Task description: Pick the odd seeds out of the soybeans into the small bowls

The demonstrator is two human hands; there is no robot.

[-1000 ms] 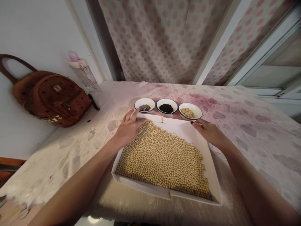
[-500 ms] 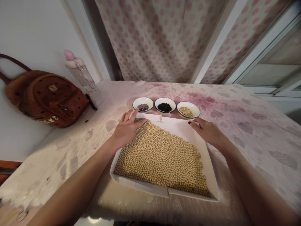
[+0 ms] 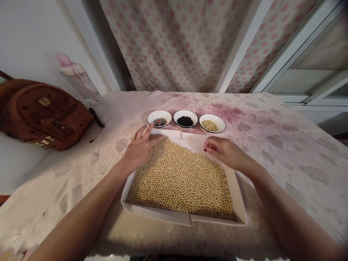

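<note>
Currently, a shallow white cardboard tray (image 3: pixel 157 216) sits near the front edge of the tabletop (image 3: pixel 285 145), with a seam splitting its front and rear walls. Dried soybeans (image 3: pixel 176 181) cover most of the tray floor as a dense layer of round, pale-yellow, uniform grains; a bare white wedge remains along the rear-right wall.

The left hand (image 3: pixel 141 148) lies palm down at the rear-left corner, fingers spread apart, resting on the beans. The right hand (image 3: pixel 228 154) is above the bare wedge, fingers curled together; whether they pinch anything cannot be determined.

Three white bowls stand in a row just behind the tray: mixed multicoloured grains (image 3: pixel 159 122), black beans (image 3: pixel 185 121), and soybeans (image 3: pixel 209 125). A brown backpack (image 3: pixel 43 112) and a clear bottle (image 3: pixel 78 81) stand at the left edge.
</note>
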